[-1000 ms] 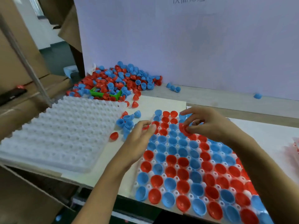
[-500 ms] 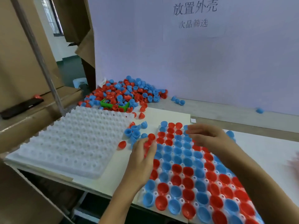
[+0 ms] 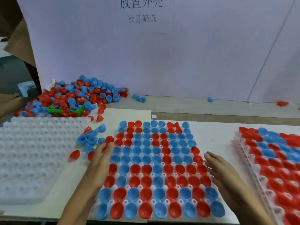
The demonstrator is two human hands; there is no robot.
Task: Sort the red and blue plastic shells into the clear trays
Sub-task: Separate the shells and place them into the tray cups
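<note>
Here, in the head view, the middle tray (image 3: 197,159) looks full: red shells (image 3: 146,169) and blue shells (image 3: 146,150) sit in nearly every pocket, open side up. I judge that the step in hand is to take this full tray away, perhaps toward the stack of filled trays (image 3: 267,161) at the right, so that the empty tray (image 3: 32,153) at the left can be used. To do it well, both hands should hold the two long edges at the same height and lift slowly and level, because the thin plastic may bend and the shells only rest loose in the pockets. One red shell near the far edge seems tilted and may fall out first.

The left hand (image 3: 99,161) lies flat along the left edge of the middle tray, fingers straight and together, and it holds nothing; its fingertips reach the loose shells (image 3: 90,138) on the white surface (image 3: 215,137). The right hand (image 3: 222,169) is also flat with straight fingers at the right edge, touching or just beside it, I cannot tell which. The big pile of shells (image 3: 78,96) waits at the back left, with a green bin (image 3: 53,109) half buried in it.
</note>
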